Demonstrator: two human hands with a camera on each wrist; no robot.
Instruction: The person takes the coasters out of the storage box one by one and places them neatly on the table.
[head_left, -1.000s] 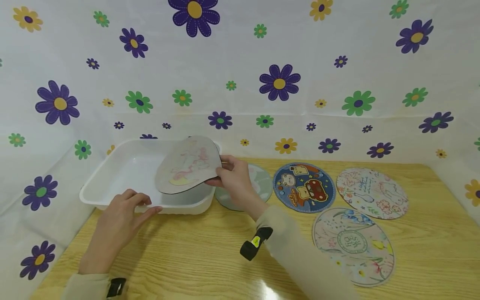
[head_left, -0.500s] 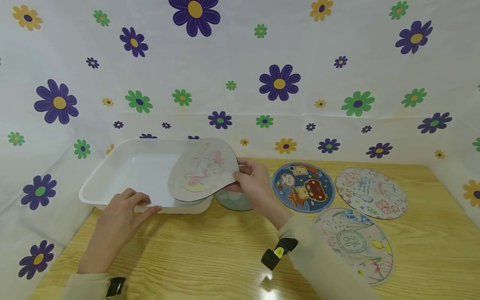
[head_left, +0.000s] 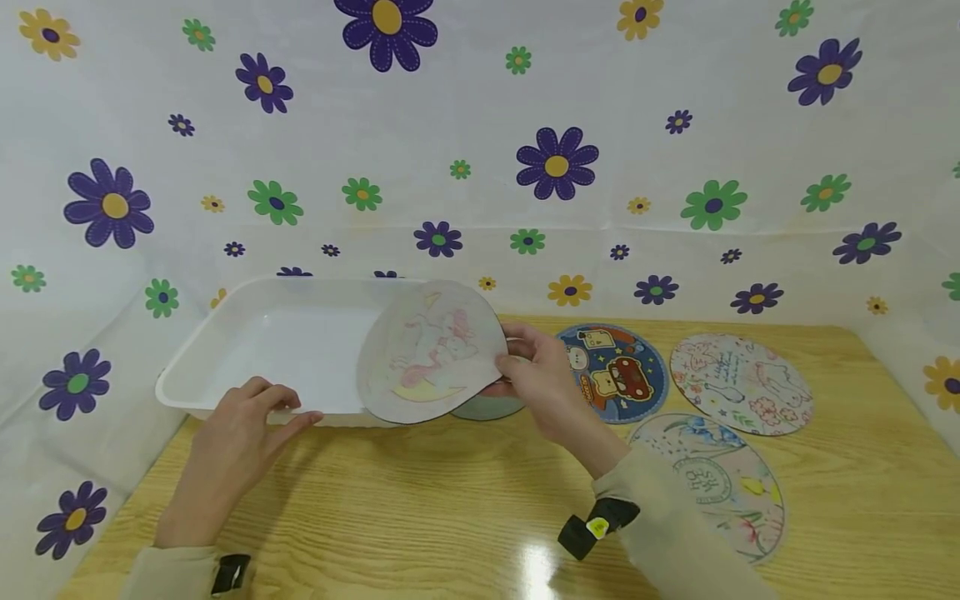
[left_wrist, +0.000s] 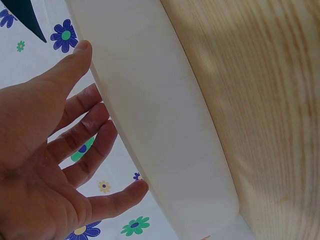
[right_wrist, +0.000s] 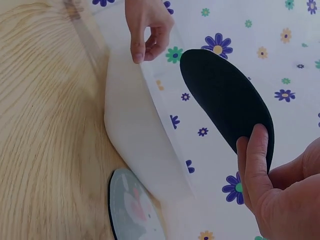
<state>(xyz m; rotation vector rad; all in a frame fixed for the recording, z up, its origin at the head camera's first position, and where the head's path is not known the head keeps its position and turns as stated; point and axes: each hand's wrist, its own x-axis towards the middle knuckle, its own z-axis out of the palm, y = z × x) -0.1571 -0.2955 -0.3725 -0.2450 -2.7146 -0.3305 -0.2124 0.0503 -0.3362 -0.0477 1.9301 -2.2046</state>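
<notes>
A round mouse pad (head_left: pixel 435 354) with a faint pink and yellow drawing hangs tilted over the right end of the white plastic tub (head_left: pixel 300 350). My right hand (head_left: pixel 543 379) pinches its right edge between thumb and fingers; in the right wrist view the dark underside of the mouse pad (right_wrist: pixel 225 97) shows. My left hand (head_left: pixel 243 437) holds the tub's near rim. In the left wrist view several fingertips of the left hand (left_wrist: pixel 55 145) go behind the rim, with the thumb at its edge.
A grey-green mouse pad (head_left: pixel 487 408) lies beside the tub, partly covered. Further right on the wooden table (head_left: pixel 420 517) lie a dark blue cartoon pad (head_left: pixel 626 379), a white-pink pad (head_left: pixel 742 383) and a floral pad (head_left: pixel 712 475), partly under the right forearm. A flowered cloth (head_left: pixel 480 125) hangs behind.
My right hand has moved right and slightly nearer with the pinched mouse pad, from above the tub's middle toward its right end. The left hand has stayed at the rim.
</notes>
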